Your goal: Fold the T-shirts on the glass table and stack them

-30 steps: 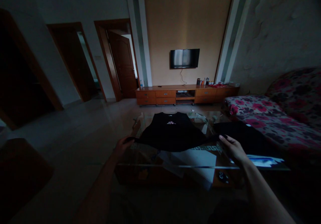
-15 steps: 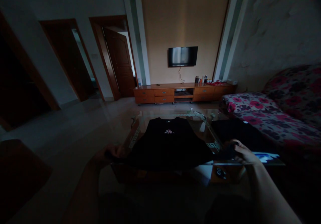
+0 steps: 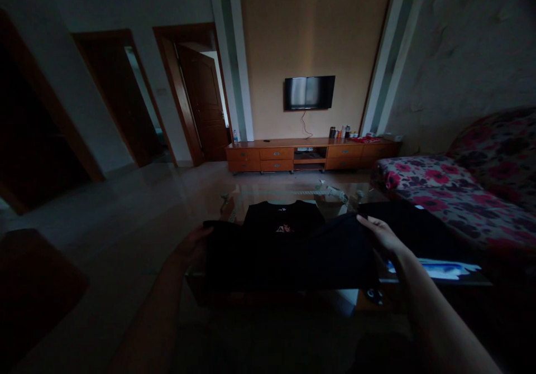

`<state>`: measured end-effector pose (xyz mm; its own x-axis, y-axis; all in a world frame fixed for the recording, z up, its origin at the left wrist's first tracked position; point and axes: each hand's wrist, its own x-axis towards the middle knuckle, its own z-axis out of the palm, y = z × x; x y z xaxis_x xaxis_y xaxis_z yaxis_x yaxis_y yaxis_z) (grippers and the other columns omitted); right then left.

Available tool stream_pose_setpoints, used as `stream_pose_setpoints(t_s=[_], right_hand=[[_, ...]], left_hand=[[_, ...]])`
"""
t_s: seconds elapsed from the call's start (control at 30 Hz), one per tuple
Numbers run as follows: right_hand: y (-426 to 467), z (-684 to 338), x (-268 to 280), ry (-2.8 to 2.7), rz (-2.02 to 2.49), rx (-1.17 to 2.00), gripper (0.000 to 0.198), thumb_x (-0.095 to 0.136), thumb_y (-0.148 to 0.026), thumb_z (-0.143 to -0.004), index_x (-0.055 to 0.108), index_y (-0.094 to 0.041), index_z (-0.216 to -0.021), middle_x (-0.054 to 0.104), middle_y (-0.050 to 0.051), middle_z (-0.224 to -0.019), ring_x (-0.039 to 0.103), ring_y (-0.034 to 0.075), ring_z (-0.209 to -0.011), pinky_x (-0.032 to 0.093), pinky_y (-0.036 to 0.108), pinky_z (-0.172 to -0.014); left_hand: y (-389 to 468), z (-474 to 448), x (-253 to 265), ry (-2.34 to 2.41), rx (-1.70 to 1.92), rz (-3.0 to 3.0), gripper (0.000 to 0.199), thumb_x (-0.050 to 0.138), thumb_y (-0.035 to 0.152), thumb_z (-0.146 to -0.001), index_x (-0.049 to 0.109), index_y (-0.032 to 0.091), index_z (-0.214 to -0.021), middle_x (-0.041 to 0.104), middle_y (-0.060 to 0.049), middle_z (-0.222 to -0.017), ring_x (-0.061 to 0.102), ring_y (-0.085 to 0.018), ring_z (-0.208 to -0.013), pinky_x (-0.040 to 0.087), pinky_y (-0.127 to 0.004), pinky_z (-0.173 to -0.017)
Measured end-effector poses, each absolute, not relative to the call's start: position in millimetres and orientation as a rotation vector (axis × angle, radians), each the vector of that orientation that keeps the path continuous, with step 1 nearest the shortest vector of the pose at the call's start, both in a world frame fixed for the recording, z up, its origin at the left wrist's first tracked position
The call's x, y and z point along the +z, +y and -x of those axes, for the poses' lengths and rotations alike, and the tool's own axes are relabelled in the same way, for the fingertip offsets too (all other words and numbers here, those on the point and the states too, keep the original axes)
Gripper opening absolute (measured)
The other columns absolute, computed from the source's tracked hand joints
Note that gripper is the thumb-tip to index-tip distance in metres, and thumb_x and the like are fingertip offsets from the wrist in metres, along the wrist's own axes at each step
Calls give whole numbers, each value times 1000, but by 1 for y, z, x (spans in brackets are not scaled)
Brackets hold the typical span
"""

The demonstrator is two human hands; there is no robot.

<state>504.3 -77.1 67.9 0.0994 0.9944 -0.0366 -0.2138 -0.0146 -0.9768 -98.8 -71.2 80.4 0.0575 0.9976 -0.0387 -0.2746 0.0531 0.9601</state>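
Dim living room, with a glass worktop [image 3: 268, 194] in the foreground. On it lies a black T-shirt [image 3: 288, 262], neckline at the far side, near part held up. Left hand [image 3: 195, 244] and right hand [image 3: 380, 233] each have a closed grip on one end of its raised edge. Rightward: dark cloth [image 3: 412, 229], then a floral sofa [image 3: 427, 174]. Beyond, a wall-mounted television [image 3: 309, 92] above a wooden cabinet [image 3: 276, 154].

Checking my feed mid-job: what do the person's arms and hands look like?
The left hand and right hand are ungloved. The left forearm and right forearm taper toward the wrist, with no sleeves visible. No watch or cable shows; it is too dark to judge rings.
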Motion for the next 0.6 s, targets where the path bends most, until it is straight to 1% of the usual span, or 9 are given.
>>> stream_pose_setpoints(t_s=[0.1,0.17,0.2,0.3,0.43,0.47,0.5,0.57,0.6], right_hand=[[-34,-490,40,-979,1306,879,49,79,-57,-71,71,-16,-95,77,6,-86,72,22,-78,57,28,-67],[-14,-484,18,-1069,1456,709,50,73,-55,-74,71,-14,-103,77,11,-97,72,25,-92,58,34,-79],[-9,-483,8,-1113,1510,674,50,73,-51,-73,71,-14,-106,77,13,-101,72,27,-99,58,36,-85],[-6,-487,-14,-1189,1567,675,52,78,-38,-66,70,-15,-112,75,14,-111,69,28,-109,55,40,-95],[-17,-503,-26,-1441,1588,686,52,74,-28,-65,70,-20,-116,75,9,-117,70,24,-109,55,35,-95],[-20,-507,-26,-1491,1594,718,48,73,-26,-66,72,-21,-113,76,8,-114,71,23,-105,55,33,-93],[-22,-511,-27,-1512,1602,766,42,71,-25,-66,74,-20,-108,77,7,-109,72,22,-100,56,32,-90],[-26,-517,-26,-1507,1614,862,31,68,-23,-66,77,-18,-96,79,8,-99,73,22,-90,57,30,-84],[-28,-519,-25,-1490,1618,897,29,66,-23,-66,78,-17,-92,79,9,-95,73,21,-85,57,30,-81]], left_hand=[[-32,72,59,1225,1278,-1052,49,82,47,-73,71,14,-108,78,-11,-98,74,-28,-93,58,-39,-85],[-13,60,37,1496,1265,-1184,55,78,52,-74,68,15,-114,77,-13,-108,72,-30,-105,56,-40,-92],[-7,58,25,1606,1214,-1257,57,80,50,-72,68,15,-115,75,-14,-113,69,-32,-113,54,-42,-97],[0,60,-3,1737,1039,-1455,61,85,34,-62,67,15,-117,69,-16,-128,58,-36,-130,44,-44,-110],[-4,74,-14,1720,976,-1778,68,73,20,-66,58,18,-132,56,-14,-147,48,-28,-141,35,-41,-118],[-5,77,-14,1694,978,-1833,65,70,19,-67,58,19,-131,57,-12,-147,49,-26,-140,35,-39,-118],[-6,80,-14,1675,967,-1867,59,67,18,-68,61,20,-127,61,-10,-142,52,-25,-136,37,-38,-116],[-7,84,-12,1674,913,-1874,35,63,19,-70,69,21,-105,72,-5,-120,62,-25,-122,44,-37,-109],[-8,86,-11,1686,882,-1862,23,61,20,-71,71,21,-93,74,-4,-108,65,-25,-114,46,-37,-105]])
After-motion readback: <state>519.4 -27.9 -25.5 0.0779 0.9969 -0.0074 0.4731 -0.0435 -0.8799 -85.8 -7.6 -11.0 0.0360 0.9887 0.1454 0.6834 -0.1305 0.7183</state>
